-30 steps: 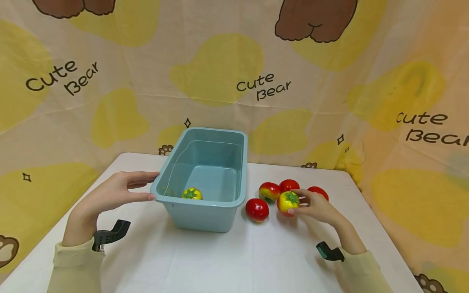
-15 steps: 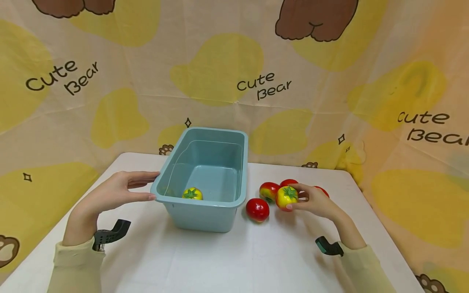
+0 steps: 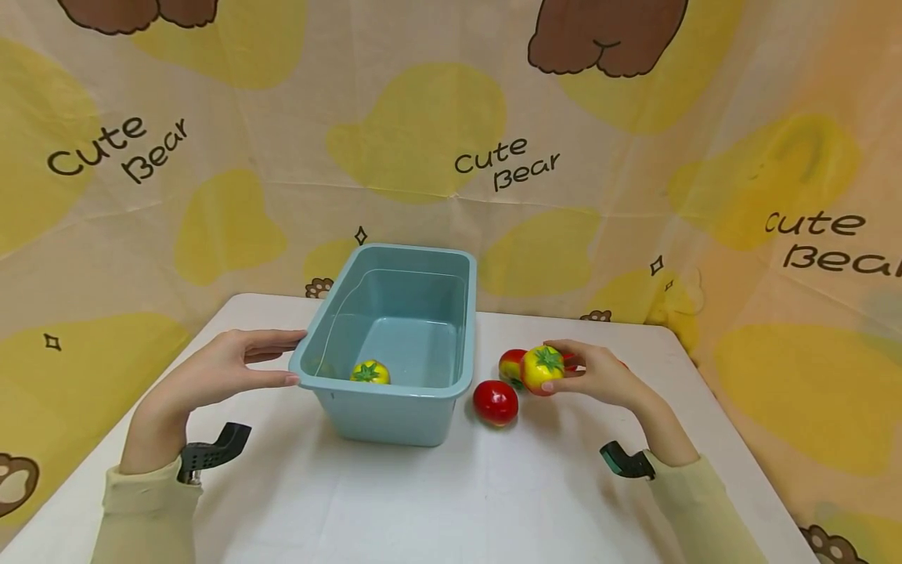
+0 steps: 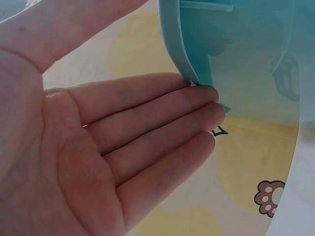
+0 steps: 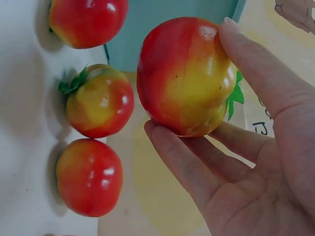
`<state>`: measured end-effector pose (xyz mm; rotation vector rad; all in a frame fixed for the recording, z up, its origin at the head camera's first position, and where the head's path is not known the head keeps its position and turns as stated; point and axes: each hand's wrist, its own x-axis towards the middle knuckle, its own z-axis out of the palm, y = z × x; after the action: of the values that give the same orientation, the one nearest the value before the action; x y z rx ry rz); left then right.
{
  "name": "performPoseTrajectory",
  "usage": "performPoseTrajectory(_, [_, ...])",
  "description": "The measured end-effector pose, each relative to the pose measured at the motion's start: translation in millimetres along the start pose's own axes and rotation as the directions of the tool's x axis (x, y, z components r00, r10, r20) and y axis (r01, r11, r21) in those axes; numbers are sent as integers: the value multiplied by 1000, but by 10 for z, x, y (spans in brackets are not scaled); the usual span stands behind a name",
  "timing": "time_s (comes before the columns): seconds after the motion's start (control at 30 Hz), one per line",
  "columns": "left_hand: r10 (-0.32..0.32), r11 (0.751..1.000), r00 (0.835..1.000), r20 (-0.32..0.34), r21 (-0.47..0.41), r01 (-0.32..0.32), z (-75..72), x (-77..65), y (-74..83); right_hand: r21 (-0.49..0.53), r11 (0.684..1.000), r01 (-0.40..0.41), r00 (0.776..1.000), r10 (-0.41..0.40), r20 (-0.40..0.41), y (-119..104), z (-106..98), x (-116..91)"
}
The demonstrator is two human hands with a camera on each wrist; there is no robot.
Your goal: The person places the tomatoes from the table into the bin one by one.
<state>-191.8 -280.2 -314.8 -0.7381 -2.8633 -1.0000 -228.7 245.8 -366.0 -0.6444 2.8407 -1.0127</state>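
In the head view my right hand [image 3: 599, 374] pinches a red and yellow tomato [image 3: 541, 370] with a green leafy top, thumb on one side and fingertips on the other. The right wrist view shows that held tomato [image 5: 187, 78] up close, above the white table. My left hand [image 3: 229, 364] has straight fingers and thumb touching the near-left rim of a light blue plastic bin [image 3: 395, 392]. From the left wrist, extended fingers [image 4: 152, 108] lie against the bin's edge [image 4: 172, 44]. Inside the bin, near its front wall, sits another yellow tomato [image 3: 369, 372].
Right of the bin, a red tomato [image 3: 496, 403] and a red-yellow tomato [image 3: 512, 365] lie on the white table [image 3: 395, 501]; others behind are mostly hidden by the right hand. A patterned cloth [image 3: 409, 133] hangs behind the table.
My right hand has lifted the tomato and moved it slightly left and up, in front of the other tomatoes. My left hand and the bin have stayed in place.
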Motion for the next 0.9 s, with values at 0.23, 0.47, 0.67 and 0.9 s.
performPoseTrajectory(0.23, [-3,1000,1000,-2,-3,3,-2,0,-3,6,1000,29,1000,-29,5,-77,-42,39])
performPoseTrajectory(0.47, [1,1000,1000,-5,-11,-1,-2,2,-10,-3,1000,20,1000,-20,9,-167,-87,75])
performPoseTrajectory(0.67, [4,1000,1000,-5,-15,-4,2,7,-9,-9,1000,30,1000,-30,6,-229,-119,105])
performPoseTrajectory(0.9, [-4,1000,1000,0,-7,4,3,3,-5,-5,999,36,999,-36,11,-282,-133,143])
